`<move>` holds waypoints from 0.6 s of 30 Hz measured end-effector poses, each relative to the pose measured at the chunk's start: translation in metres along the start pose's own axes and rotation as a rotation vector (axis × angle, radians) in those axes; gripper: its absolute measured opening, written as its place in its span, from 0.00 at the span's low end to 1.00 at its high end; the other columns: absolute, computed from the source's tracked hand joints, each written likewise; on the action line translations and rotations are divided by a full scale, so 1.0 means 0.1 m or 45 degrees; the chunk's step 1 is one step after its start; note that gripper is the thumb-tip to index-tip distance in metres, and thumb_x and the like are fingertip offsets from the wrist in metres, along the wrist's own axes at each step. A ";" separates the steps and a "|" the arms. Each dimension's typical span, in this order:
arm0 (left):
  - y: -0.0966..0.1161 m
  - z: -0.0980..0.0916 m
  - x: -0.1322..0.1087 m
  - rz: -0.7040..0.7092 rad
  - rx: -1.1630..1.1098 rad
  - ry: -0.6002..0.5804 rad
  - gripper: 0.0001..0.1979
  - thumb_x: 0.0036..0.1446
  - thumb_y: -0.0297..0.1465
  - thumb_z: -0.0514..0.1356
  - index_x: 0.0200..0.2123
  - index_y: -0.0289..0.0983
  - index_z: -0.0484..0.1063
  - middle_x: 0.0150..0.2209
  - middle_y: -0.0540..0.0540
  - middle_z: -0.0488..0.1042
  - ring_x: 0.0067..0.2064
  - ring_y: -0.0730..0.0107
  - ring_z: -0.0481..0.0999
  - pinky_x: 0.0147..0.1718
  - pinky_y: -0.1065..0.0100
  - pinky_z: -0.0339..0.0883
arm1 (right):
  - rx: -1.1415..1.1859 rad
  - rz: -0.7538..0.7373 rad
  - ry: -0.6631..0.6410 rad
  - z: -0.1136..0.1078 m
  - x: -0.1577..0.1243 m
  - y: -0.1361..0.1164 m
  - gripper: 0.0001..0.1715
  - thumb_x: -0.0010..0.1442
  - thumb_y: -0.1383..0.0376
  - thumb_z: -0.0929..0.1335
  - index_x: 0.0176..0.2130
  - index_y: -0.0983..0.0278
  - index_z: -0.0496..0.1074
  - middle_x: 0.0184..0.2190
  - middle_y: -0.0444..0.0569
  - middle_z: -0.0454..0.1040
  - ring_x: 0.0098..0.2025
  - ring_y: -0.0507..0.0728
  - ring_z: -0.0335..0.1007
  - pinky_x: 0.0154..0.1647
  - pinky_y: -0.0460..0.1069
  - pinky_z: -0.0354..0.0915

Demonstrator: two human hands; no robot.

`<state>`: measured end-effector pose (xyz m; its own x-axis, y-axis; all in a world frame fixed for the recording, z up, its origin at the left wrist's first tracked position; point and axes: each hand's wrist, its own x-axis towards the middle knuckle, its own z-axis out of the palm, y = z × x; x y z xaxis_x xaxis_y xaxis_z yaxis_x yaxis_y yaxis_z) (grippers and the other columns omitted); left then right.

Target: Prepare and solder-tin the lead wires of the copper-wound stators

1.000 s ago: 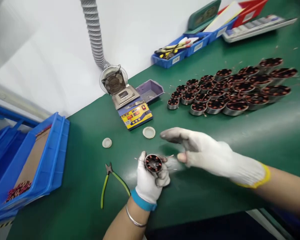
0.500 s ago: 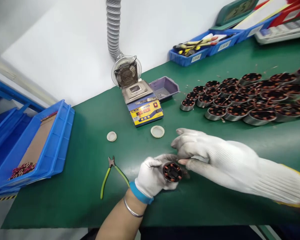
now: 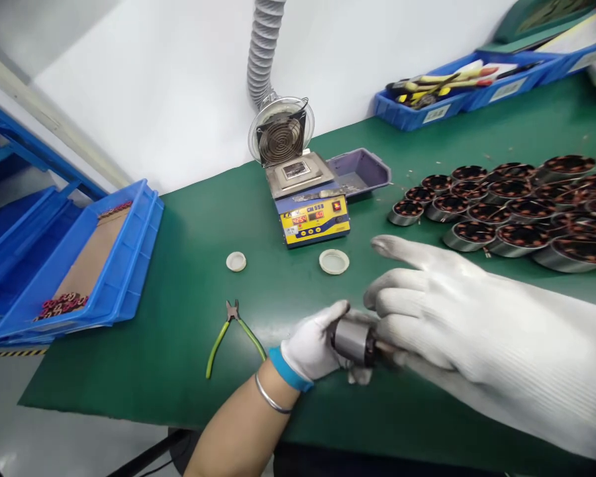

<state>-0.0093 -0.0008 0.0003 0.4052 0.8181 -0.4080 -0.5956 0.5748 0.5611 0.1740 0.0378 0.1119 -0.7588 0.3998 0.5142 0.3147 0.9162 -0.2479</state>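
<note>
My left hand (image 3: 310,348), in a white glove with a blue cuff, is wrapped round a motor stator (image 3: 352,341). The stator lies tilted on its side, its smooth grey metal wall facing me and its wound end turned to the right. My right hand (image 3: 422,298), also white-gloved, has its index finger stretched out and its other fingers curled at that wound end. Copper-coloured wire leads (image 3: 385,346) run from the stator into those curled fingers; the fingertips are partly hidden and blurred. Green-handled cutting pliers (image 3: 233,311) lie spread on the table, left of my left hand.
Beyond my hands stand a yellow-fronted solder pot (image 3: 315,222), a purple tray (image 3: 365,172) and two small round lids (image 3: 334,262). Many similar stators (image 3: 521,235) stand grouped at right. Blue crates (image 3: 129,265) sit at left; blue tool bins (image 3: 417,116) line the back.
The stator has turned from showing its open wound face to showing its side wall. My right hand has come nearer to me, its index finger now raised. The view has shifted left.
</note>
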 end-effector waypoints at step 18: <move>-0.11 -0.05 0.08 -0.042 0.085 -0.210 0.31 0.60 0.59 0.61 0.40 0.34 0.79 0.21 0.46 0.75 0.15 0.69 0.66 0.17 0.68 0.55 | 0.454 0.813 0.242 0.02 -0.31 0.29 0.14 0.65 0.52 0.71 0.31 0.57 0.76 0.45 0.54 0.85 0.53 0.70 0.83 0.62 0.66 0.76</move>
<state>-0.0031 -0.0003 -0.0130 0.5355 0.7870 -0.3063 -0.5348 0.5968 0.5982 0.2054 0.0517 0.0866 -0.3691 0.8776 0.3058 0.4321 0.4534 -0.7796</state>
